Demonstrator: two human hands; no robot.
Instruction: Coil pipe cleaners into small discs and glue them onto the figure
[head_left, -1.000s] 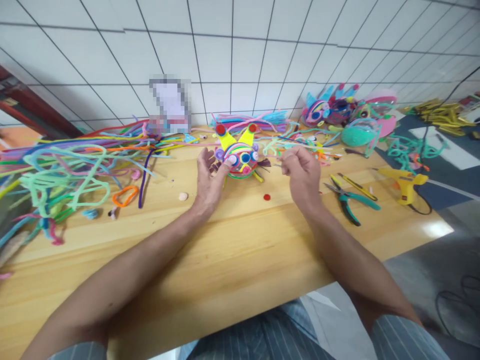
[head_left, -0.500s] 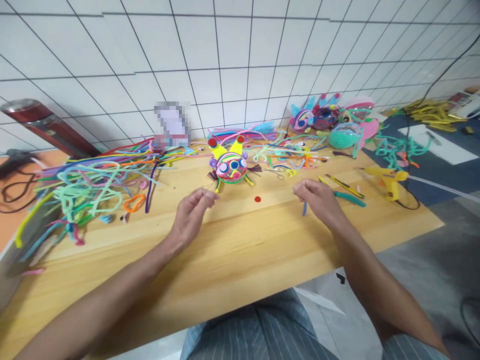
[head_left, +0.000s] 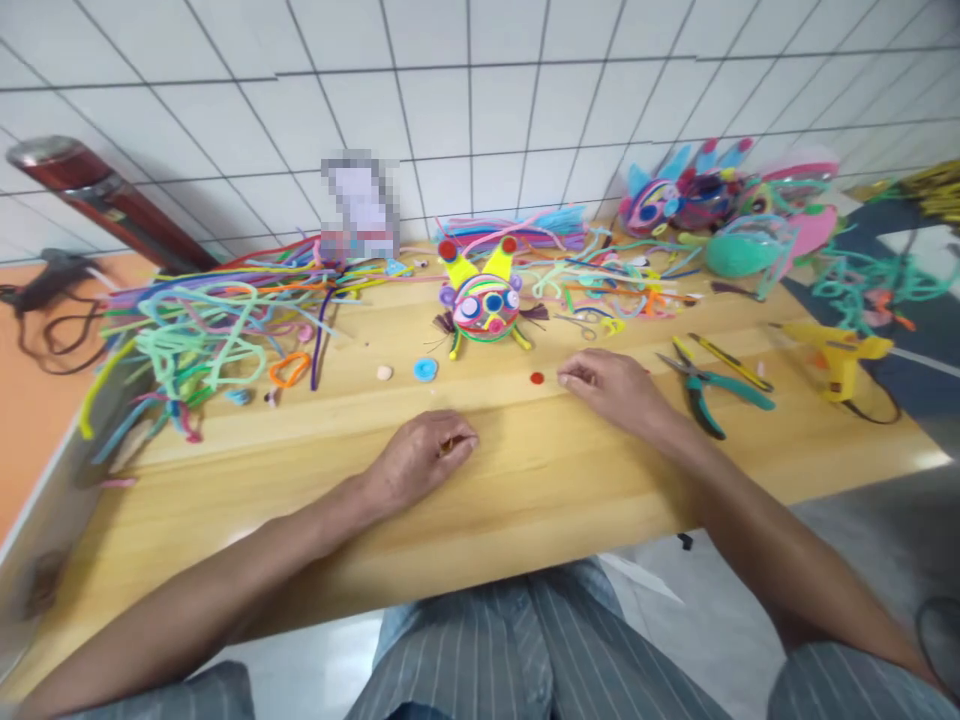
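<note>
On the wooden table, my left hand (head_left: pixel 424 458) rests with its fingers curled against the thumb. Whatever it may hold is hidden. Beyond it lie a blue disc (head_left: pixel 425 369) and a small pale disc (head_left: pixel 384 373). My right hand (head_left: pixel 611 388) is closed, fingertips together, just right of a small red disc (head_left: pixel 537 378) and apart from it; I cannot make out anything in it. Behind both hands stands a colourful craft figure (head_left: pixel 486 312) with yellow horns, red tips, round eyes and yellow feet.
Pipe cleaners (head_left: pixel 199 335) lie heaped at left, near a red thermos (head_left: pixel 112 205). Teal-handled pliers (head_left: pixel 705 385), a yellow utility knife (head_left: pixel 731 362) and a yellow glue gun (head_left: pixel 836 355) lie at right. More craft figures (head_left: pixel 652 205) stand by the tiled wall.
My left hand has drawn back toward me, and the blue and pale discs now show. My right hand has shifted left toward the red disc, uncovering the pliers. The view has tilted down.
</note>
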